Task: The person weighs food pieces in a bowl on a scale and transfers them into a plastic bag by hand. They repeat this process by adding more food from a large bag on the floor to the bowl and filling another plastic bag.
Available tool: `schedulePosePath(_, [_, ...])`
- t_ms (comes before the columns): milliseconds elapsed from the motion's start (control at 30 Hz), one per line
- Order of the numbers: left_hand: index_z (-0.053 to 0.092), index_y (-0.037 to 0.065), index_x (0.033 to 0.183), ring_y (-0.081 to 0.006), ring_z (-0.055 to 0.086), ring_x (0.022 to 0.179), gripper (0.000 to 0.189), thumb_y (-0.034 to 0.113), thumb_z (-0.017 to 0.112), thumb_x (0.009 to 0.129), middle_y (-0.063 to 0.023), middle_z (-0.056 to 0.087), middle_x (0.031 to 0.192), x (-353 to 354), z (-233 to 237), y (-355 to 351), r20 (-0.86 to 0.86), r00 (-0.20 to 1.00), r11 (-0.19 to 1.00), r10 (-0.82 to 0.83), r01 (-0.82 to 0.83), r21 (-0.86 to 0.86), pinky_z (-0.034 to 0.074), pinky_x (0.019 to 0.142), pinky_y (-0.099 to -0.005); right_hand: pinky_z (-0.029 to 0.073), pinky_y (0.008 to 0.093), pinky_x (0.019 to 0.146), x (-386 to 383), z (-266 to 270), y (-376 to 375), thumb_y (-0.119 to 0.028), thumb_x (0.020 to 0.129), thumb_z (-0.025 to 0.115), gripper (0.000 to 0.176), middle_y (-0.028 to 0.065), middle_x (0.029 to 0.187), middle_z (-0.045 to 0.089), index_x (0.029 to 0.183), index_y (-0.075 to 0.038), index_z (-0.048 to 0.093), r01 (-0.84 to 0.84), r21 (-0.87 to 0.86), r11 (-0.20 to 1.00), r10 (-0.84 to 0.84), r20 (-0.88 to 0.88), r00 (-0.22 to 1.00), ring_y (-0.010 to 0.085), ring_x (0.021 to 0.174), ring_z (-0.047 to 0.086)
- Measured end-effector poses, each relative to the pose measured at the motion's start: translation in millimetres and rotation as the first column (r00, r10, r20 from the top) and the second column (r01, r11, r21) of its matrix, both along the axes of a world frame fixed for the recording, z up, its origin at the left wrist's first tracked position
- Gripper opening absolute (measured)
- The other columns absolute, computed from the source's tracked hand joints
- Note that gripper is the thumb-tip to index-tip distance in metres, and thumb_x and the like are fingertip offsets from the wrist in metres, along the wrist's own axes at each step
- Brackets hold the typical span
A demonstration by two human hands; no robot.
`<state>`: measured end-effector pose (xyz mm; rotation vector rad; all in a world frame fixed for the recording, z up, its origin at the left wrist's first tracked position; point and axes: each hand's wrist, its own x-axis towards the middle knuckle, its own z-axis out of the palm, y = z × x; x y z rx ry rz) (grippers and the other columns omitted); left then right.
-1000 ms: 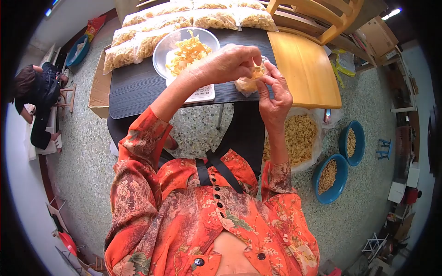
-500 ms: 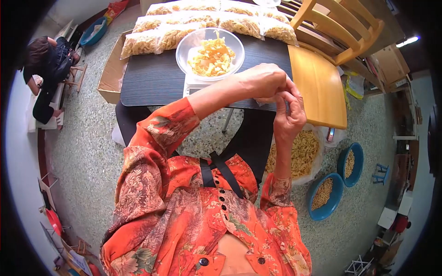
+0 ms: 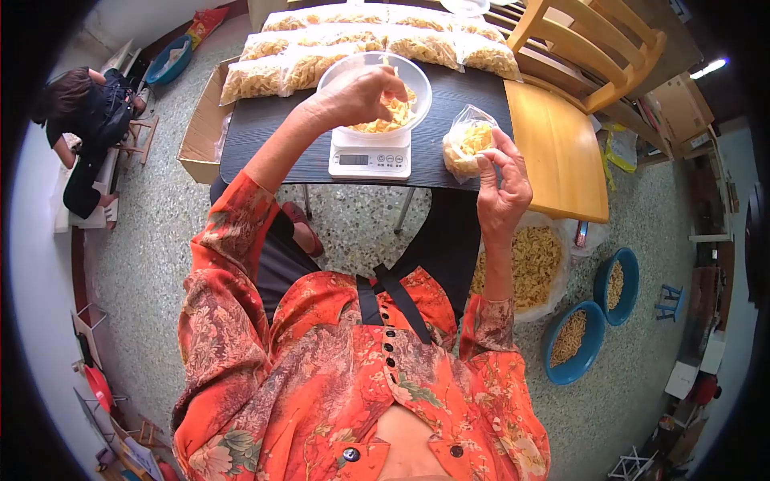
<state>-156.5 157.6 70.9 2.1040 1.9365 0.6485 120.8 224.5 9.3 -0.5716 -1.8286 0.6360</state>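
My left hand (image 3: 357,96) reaches over a translucent bowl (image 3: 327,78), its fingers bent down and closed on some yellowish dried food pieces (image 3: 393,115). The bowl rests on a white digital scale (image 3: 369,159); its readout is too small to read. To the right, my right hand (image 3: 505,180) grips the edge of a clear plastic bag (image 3: 459,152) between thumb and fingers. The bag stands on the dark table (image 3: 281,132) near its front edge, its mouth open and similar pieces inside.
Filled bags (image 3: 313,66) line the table's far side. A wooden chair (image 3: 553,144) adjoins on the right. Below are a large lined container of pieces (image 3: 525,268) and blue basins (image 3: 575,345). A cardboard box (image 3: 200,132) and a seated person (image 3: 88,120) are left.
My left hand has moved left from beside my right hand to the bowl. The scale and the small bag, largely hidden before, now show plainly. My right hand stays near the bag.
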Motion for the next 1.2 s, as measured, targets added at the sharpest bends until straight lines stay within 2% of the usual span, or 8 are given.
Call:
schedulePosePath(167, [0.072, 0.013, 0.116, -0.029, 0.065, 0.098, 0.047, 0.006, 0.082, 0.07, -0.0113, 0.062, 0.114, -2, -24, -2, -0.046, 0.999, 1.0, -0.007, 0.008, 0.016, 0.053, 0.091, -0.0398, 0.054, 0.0393, 0.096, -1, 1, -1, 0.001, 0.086, 0.073, 0.009, 0.018, 0.125, 0.068, 0.094, 0.002, 0.069, -0.017, 0.013, 1.0, 0.016, 0.009, 1.0, 0.031, 0.112, 0.068])
schedulePosePath(367, [0.073, 0.013, 0.1, -0.0317, 0.062, 0.112, 0.027, 0.008, 0.077, 0.074, -0.0099, 0.061, 0.114, 2, -30, 2, -0.113, 0.993, 0.998, -0.017, 0.01, -0.058, 0.051, 0.096, -0.0414, 0.054, 0.0388, 0.096, 0, 5, -2, 0.001, 0.087, 0.072, 0.008, 0.0177, 0.124, 0.069, 0.094, 0.002, 0.069, -0.001, 0.008, 1.0, 0.001, 0.041, 0.999, 0.0303, 0.111, 0.068])
schedulePosePath(533, [0.068, 0.002, 0.082, -0.0323, 0.069, 0.088, 0.002, 0.002, 0.069, 0.08, -0.0139, 0.067, 0.092, -3, -29, 7, -0.145, 0.988, 0.999, -0.047, 0.048, 0.006, 0.053, 0.082, -0.0423, 0.054, 0.0381, 0.095, -2, 4, -1, 0.0, 0.088, 0.072, 0.008, 0.0175, 0.123, 0.069, 0.094, 0.002, 0.068, -0.023, 0.006, 1.0, 0.023, 0.022, 0.999, 0.0297, 0.11, 0.069])
schedulePosePath(767, [0.071, 0.0, 0.089, -0.0252, 0.069, 0.072, 0.009, 0.003, 0.068, 0.081, -0.0124, 0.07, 0.079, -17, -19, 3, -0.157, 0.988, 0.985, -0.009, 0.036, 0.17, 0.057, 0.07, -0.0354, 0.054, 0.0383, 0.096, -3, 7, -1, 0.0, 0.088, 0.072, 0.008, 0.0169, 0.123, 0.069, 0.095, 0.002, 0.069, -0.018, 0.001, 1.0, 0.018, 0.022, 1.0, 0.0292, 0.111, 0.068])
schedulePosePath(867, [0.074, 0.001, 0.095, -0.0052, 0.061, 0.067, 0.013, 0.012, 0.072, 0.09, -0.0019, 0.069, 0.075, -31, -21, -2, 0.313, 0.933, 0.978, 0.179, -0.204, 0.048, 0.055, 0.062, -0.0247, 0.053, 0.0389, 0.097, -4, 4, 1, 0.0, 0.088, 0.072, 0.008, 0.0175, 0.123, 0.069, 0.095, 0.002, 0.069, -0.02, -0.041, 0.999, 0.02, -0.006, 1.0, 0.0293, 0.112, 0.068])
schedulePosePath(967, [0.074, 0.002, 0.099, -0.0059, 0.061, 0.065, 0.015, 0.013, 0.075, 0.088, -0.0007, 0.069, 0.078, -32, 0, -10, 0.527, 0.787, 0.944, 0.321, -0.313, -0.107, 0.052, 0.059, -0.0216, 0.052, 0.0396, 0.098, -7, 4, 2, 0.001, 0.087, 0.073, 0.008, 0.0186, 0.124, 0.069, 0.095, 0.002, 0.07, -0.028, -0.013, 1.0, 0.028, -0.021, 0.999, 0.0296, 0.113, 0.068])
schedulePosePath(1100, [0.074, -0.001, 0.098, -0.007, 0.062, 0.066, 0.018, 0.013, 0.078, 0.087, -0.003, 0.07, 0.079, -49, -9, -11, 0.705, 0.668, 0.961, 0.237, -0.268, -0.069, 0.051, 0.059, -0.0211, 0.052, 0.0399, 0.099, -11, 7, -1, 0.001, 0.086, 0.073, 0.009, 0.0193, 0.124, 0.069, 0.095, 0.002, 0.07, -0.046, -0.042, 0.998, 0.045, -0.033, 0.998, 0.0305, 0.113, 0.068])
schedulePosePath(1200, [0.071, -0.004, 0.097, -0.0112, 0.065, 0.068, 0.019, 0.01, 0.079, 0.086, -0.008, 0.071, 0.084, -55, -8, -13, 0.918, 0.344, 0.956, 0.199, -0.274, -0.105, 0.054, 0.06, -0.0219, 0.053, 0.0398, 0.099, -13, 8, -2, 0.001, 0.086, 0.073, 0.009, 0.019, 0.124, 0.068, 0.095, 0.002, 0.07, -0.052, -0.041, 0.998, 0.05, -0.041, 0.998, 0.0307, 0.113, 0.068])
